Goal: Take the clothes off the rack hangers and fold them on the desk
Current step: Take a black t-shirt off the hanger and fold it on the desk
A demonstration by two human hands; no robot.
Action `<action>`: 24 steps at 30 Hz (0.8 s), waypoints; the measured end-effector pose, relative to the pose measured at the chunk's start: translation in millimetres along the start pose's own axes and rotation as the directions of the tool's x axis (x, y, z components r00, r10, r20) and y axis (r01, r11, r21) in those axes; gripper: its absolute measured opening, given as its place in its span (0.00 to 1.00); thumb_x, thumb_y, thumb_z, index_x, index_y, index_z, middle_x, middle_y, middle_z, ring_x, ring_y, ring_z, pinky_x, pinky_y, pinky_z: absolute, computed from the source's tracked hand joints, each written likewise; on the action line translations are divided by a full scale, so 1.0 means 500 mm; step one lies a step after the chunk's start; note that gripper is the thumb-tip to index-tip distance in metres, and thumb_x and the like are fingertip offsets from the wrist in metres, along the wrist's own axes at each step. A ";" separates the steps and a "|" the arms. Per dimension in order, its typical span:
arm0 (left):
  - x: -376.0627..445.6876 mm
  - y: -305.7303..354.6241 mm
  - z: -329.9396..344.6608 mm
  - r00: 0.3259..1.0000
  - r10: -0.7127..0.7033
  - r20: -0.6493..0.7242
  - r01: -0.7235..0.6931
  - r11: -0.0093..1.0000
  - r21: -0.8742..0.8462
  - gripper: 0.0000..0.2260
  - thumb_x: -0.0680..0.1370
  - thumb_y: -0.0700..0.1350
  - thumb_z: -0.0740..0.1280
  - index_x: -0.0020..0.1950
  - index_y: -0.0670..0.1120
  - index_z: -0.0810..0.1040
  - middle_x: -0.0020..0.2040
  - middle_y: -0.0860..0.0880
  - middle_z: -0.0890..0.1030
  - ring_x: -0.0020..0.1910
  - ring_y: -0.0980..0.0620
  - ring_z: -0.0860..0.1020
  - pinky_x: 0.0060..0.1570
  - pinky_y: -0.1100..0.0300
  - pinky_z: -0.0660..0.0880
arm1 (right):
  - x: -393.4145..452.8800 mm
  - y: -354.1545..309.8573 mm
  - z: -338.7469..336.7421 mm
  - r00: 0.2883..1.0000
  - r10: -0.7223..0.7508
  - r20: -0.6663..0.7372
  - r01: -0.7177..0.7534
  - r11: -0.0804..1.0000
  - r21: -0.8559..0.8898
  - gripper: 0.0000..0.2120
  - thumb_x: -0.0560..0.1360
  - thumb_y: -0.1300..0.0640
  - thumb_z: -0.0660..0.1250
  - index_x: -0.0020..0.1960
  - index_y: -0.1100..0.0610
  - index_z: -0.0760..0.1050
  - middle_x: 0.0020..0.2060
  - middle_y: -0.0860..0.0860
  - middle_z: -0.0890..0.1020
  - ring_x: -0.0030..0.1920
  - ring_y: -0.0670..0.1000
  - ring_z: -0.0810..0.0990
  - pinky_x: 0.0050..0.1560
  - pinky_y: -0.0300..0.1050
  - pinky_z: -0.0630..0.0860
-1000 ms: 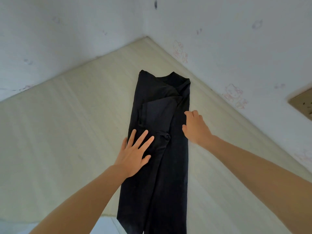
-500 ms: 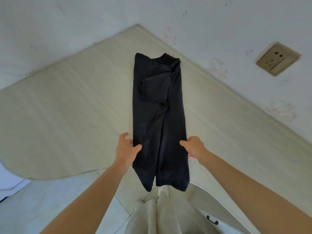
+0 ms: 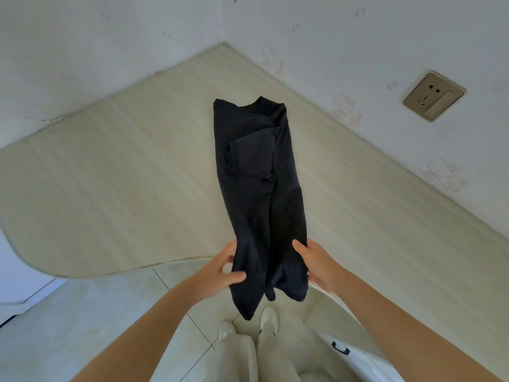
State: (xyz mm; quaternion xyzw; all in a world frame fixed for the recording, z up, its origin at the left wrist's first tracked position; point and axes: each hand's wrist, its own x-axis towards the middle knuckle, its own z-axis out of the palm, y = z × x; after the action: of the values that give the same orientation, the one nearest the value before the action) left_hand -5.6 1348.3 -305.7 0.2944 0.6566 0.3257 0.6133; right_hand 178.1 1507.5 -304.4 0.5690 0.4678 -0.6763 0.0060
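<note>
Shirt (image 3: 259, 188): black, folded to a long strip on the tabletop (image 3: 110, 175), hem now hanging off the near edge. Your left hand (image 3: 220, 271) and right hand (image 3: 316, 266) have dropped from mid-strip; each grip pinches a hem side. Cross-fold likely next.

1. The left hand (image 3: 220, 274) pinches the left edge of the black garment (image 3: 261, 188), thumb on top.
2. The right hand (image 3: 316, 264) grips the garment's right edge, thumb on top.
3. Both bare forearms reach forward toward the garment's near end.
</note>
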 end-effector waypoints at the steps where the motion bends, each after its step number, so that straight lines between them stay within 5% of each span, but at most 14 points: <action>1: -0.003 -0.005 0.003 1.000 -0.006 0.029 0.005 1.000 0.017 0.35 0.77 0.38 0.67 0.74 0.66 0.55 0.67 0.60 0.71 0.63 0.61 0.73 0.53 0.58 0.79 | -0.003 0.004 -0.002 1.000 0.019 0.009 -0.019 0.999 0.030 0.09 0.82 0.50 0.57 0.61 0.50 0.69 0.54 0.48 0.79 0.54 0.49 0.78 0.56 0.52 0.77; 3: -0.011 -0.012 0.008 0.998 -0.046 0.032 0.045 0.999 0.028 0.43 0.76 0.35 0.67 0.77 0.65 0.46 0.70 0.56 0.69 0.64 0.54 0.74 0.52 0.56 0.80 | -0.007 0.008 -0.011 0.999 0.049 0.002 -0.048 0.998 -0.027 0.13 0.82 0.51 0.57 0.66 0.51 0.66 0.59 0.49 0.77 0.57 0.51 0.77 0.58 0.55 0.77; 8: -0.028 -0.011 0.014 0.991 -0.083 -0.103 0.080 0.996 -0.031 0.46 0.79 0.36 0.64 0.69 0.76 0.35 0.62 0.49 0.76 0.49 0.47 0.83 0.40 0.50 0.82 | -0.027 -0.001 -0.031 1.000 0.007 0.006 -0.005 0.974 -0.226 0.23 0.81 0.61 0.59 0.71 0.48 0.55 0.57 0.55 0.75 0.49 0.52 0.79 0.32 0.41 0.80; 10: -0.030 -0.004 0.008 0.990 -0.097 -0.106 0.089 0.993 -0.082 0.43 0.80 0.36 0.63 0.70 0.75 0.39 0.61 0.47 0.77 0.46 0.45 0.84 0.36 0.50 0.82 | -0.030 -0.014 -0.035 0.999 -0.047 0.021 0.052 0.951 -0.306 0.25 0.80 0.63 0.60 0.71 0.44 0.56 0.58 0.54 0.75 0.49 0.53 0.81 0.35 0.43 0.82; 12: -0.032 0.015 -0.005 0.986 -0.138 -0.093 0.122 0.980 -0.155 0.34 0.80 0.37 0.64 0.73 0.68 0.54 0.57 0.43 0.80 0.43 0.43 0.85 0.36 0.49 0.81 | -0.033 -0.035 -0.037 0.997 -0.067 0.048 0.079 0.935 -0.347 0.22 0.80 0.63 0.60 0.68 0.43 0.63 0.59 0.53 0.76 0.50 0.54 0.82 0.43 0.49 0.83; 17: -0.001 0.074 -0.057 0.961 -0.236 -0.142 0.176 0.923 -0.343 0.11 0.78 0.36 0.67 0.59 0.46 0.79 0.53 0.40 0.81 0.41 0.44 0.82 0.37 0.53 0.81 | -0.021 -0.104 -0.044 0.996 -0.021 0.091 0.033 0.991 -0.131 0.14 0.79 0.66 0.61 0.60 0.54 0.76 0.56 0.55 0.79 0.51 0.55 0.83 0.49 0.50 0.82; 21: 0.063 0.121 -0.117 0.960 -0.244 -0.138 0.132 0.828 -0.545 0.08 0.79 0.36 0.64 0.53 0.34 0.80 0.49 0.37 0.83 0.45 0.47 0.84 0.43 0.59 0.82 | 0.027 -0.188 -0.043 0.995 0.059 0.079 -0.066 0.995 0.076 0.07 0.76 0.66 0.65 0.51 0.65 0.81 0.48 0.57 0.82 0.40 0.50 0.83 0.37 0.38 0.80; 24: 0.108 0.170 -0.160 0.921 -0.292 -0.260 -0.031 0.608 -0.793 0.10 0.82 0.43 0.61 0.50 0.38 0.77 0.41 0.41 0.81 0.28 0.51 0.80 0.29 0.61 0.79 | 0.072 -0.243 -0.047 0.994 0.103 0.032 -0.108 0.924 0.366 0.08 0.78 0.65 0.58 0.50 0.66 0.75 0.43 0.59 0.81 0.34 0.54 0.83 0.32 0.43 0.79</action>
State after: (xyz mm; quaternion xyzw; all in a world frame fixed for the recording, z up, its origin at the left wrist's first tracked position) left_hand -90.4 1438.0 -268.9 -0.1183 0.5693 0.5812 0.5693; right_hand 117.7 1609.6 -254.3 0.5801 0.3019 -0.7540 -0.0613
